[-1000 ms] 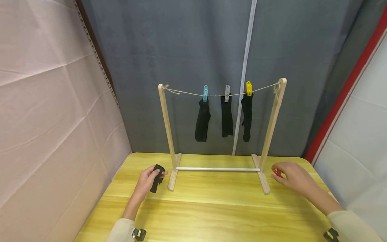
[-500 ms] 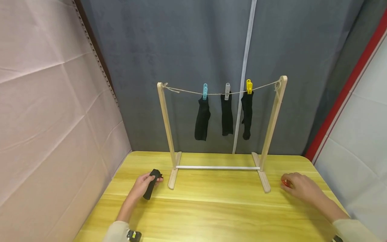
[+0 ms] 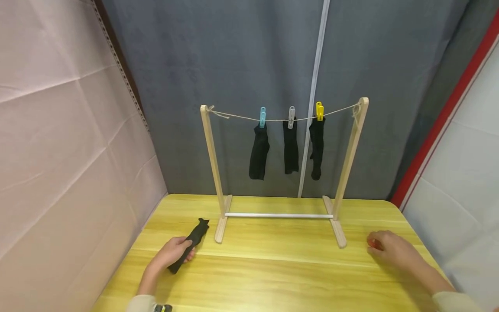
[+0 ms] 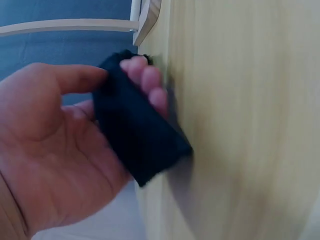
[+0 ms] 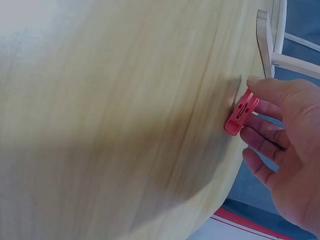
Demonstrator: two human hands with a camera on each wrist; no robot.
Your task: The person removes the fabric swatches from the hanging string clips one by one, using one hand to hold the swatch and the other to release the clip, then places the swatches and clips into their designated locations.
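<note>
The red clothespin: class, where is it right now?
In the head view, the red clothespin sits pinched in the right hand, low over the table, right of the drying rack.

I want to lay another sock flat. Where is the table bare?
The table is bare between the left hand and right hand, in front of the rack. The black sock crowds the left.

Left hand [image 4: 55, 150]: palm toward camera, thumb and fingers [image 4: 150, 80] curled round 1 black sock [image 4: 135, 130], which lies against the yellow wooden tabletop [image 4: 240, 120]. Sock: dark, folded, lower end protruding past the palm. Wooden rack foot [image 4: 148, 20]: pale, at top edge, just beyond the fingertips. White crossbar [image 4: 65, 26]: joins the foot.
</note>
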